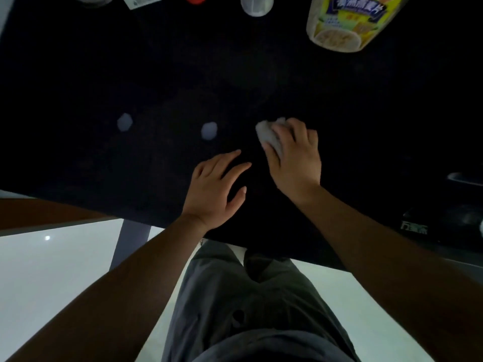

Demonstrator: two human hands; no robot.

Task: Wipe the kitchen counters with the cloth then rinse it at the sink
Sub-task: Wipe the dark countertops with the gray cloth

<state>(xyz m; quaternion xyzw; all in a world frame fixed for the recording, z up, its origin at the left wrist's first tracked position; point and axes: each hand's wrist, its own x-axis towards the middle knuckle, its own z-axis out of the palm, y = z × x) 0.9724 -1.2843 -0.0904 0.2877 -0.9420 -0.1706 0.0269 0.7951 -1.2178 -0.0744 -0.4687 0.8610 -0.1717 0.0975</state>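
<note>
Bunched grey cloth (269,135) on black counter (130,74), under right hand (294,155)

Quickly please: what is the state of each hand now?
Left hand: open, fingers spread over the counter, holding nothing.
Right hand: gripping the cloth.

The cloth (269,138) under the right grip (295,158) on the tabletop (156,74), left grip (214,189) just left of it, labelled jar (350,22) well behind the right grip

Two hands (214,186) (295,158), one cloth (265,133), perhaps four containers (352,22)
</note>
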